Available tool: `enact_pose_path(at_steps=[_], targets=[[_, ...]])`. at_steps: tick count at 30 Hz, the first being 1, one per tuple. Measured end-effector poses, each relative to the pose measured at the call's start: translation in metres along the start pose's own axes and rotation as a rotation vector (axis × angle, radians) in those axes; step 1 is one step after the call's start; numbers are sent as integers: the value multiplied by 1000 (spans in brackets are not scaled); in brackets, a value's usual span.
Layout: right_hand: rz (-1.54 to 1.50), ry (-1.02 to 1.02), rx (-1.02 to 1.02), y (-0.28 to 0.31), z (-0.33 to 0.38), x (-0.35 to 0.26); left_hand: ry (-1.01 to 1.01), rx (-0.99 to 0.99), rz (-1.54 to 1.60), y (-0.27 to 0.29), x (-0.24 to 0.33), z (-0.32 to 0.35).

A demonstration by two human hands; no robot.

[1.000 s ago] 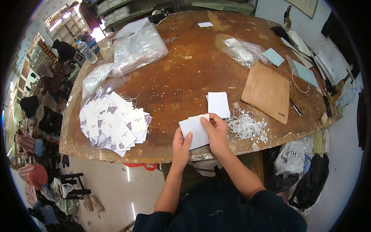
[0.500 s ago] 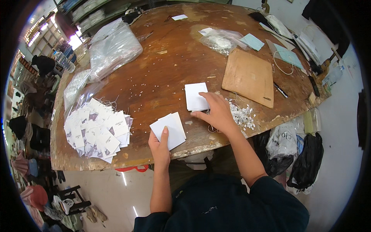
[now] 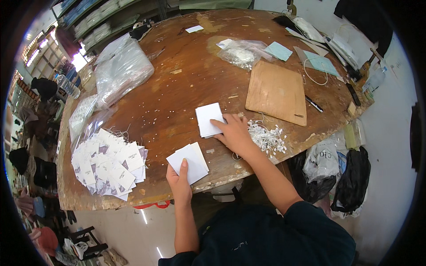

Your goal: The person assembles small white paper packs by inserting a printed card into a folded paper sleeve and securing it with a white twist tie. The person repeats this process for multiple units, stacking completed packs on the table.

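At a worn wooden table (image 3: 177,88), the left hand (image 3: 179,181) pinches a few white cards (image 3: 188,162) at its near edge while the right hand (image 3: 235,133), fingers spread flat, presses a small card stack (image 3: 207,119) at one o'clock; sliding off just one card likely wants light fingertip pressure.

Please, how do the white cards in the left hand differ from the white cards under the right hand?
The cards in the left hand are gripped at their lower corner and lie at the table's front edge, slightly fanned and turned like a diamond. The cards under the right hand lie flat farther in on the wooden table, squared up, with the right hand's fingertips resting on them. Both are small stacks of plain white cards.
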State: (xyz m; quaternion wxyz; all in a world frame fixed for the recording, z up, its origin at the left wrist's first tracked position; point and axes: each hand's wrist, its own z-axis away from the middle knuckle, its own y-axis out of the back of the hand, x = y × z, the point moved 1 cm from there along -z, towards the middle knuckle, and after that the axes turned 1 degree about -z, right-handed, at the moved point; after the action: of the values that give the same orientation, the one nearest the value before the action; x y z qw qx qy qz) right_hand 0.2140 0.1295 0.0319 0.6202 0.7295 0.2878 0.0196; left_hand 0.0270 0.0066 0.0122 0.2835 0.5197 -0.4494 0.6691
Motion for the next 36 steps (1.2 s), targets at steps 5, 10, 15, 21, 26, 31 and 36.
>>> enact_pose_path(at_steps=[5,10,15,21,26,31,36], targets=[[-52,15,182,14,9,-4,3,5,33,-1,1,1],[102,-124,302,67,41,62,-9,-1,67,0,3,3],[352,-90,124,62,57,103,4,-27,33,-2,1,2],[165,-44,-19,69,35,118,0,-37,52,3,-2,2],[-1386,-468,131,85,39,107,-16,-18,50,4,-2,5],[-1135,-338,262,101,41,70,-31,-32,32,1,1,5],[-905,-162,275,108,34,36,-33,-10,-24,0,2,5]])
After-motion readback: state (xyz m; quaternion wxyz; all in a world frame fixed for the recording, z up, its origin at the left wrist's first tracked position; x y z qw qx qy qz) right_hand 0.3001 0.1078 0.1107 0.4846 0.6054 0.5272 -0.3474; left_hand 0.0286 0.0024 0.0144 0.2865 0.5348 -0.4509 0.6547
